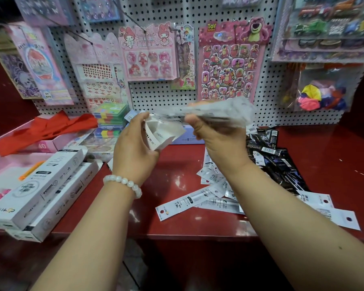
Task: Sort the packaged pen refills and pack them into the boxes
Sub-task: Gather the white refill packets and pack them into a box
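Left hand [135, 143], w/ a white bead bracelet [125, 182] on the wrist, is up above the red tabletop [177, 164], fingers and thumb curled round a small white box [162, 133]. Box's open end faces right, flap hanging loose at the bottom. Right hand [214, 133] is level w/ it, just beside the box mouth, pinching a bundle of white refill packs [221, 111]; bundle is motion-blurred, so can't tell how many or whether the tips are inside the box yet.

More white packs [200, 201] lie scattered on the tabletop under and right of the right forearm, overlapping, hang-hole ends pointing different ways. Behind them, toward the wall, a heap of black packs [269, 152], touching the white ones at its left edge.

Left side: two long white boxes [40, 185] lie side by side at the tabletop's front edge, closed as far as I can see, the nearer one overhanging the edge a bit. Behind those, a pink tray [0, 164] w/ red cloth [51, 129] on the next one back.

Back wall is white pegboard [166, 95] hung w/ sticker sheets [229, 64]; bag of balloons [322, 95] at right. Stack of colourful cases [110, 118] sits at the pegboard foot, just behind the left hand.
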